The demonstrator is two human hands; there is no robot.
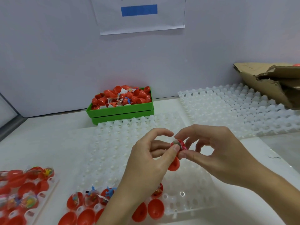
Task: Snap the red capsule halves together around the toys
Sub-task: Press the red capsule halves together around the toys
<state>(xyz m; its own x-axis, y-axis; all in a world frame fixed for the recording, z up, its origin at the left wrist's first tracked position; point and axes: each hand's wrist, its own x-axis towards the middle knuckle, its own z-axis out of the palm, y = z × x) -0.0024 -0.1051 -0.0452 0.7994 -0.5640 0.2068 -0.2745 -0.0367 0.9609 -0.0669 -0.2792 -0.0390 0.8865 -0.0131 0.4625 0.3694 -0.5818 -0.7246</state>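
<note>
Above the clear plastic tray (113, 151), my left hand (146, 166) holds a red capsule half (175, 164) between thumb and fingers. My right hand (215, 153) pinches a small wrapped toy (181, 144) at the mouth of that half. Along the tray's front edge sit several red capsule halves (155, 208), some holding bagged toys (90, 194), partly hidden by my left forearm.
A green bin (120, 109) heaped with red halves and toy packets stands at the back by the wall. A second clear tray (235, 111) lies at the right under torn cardboard (272, 82). Another tray of red halves with toys (24, 192) sits at the left front.
</note>
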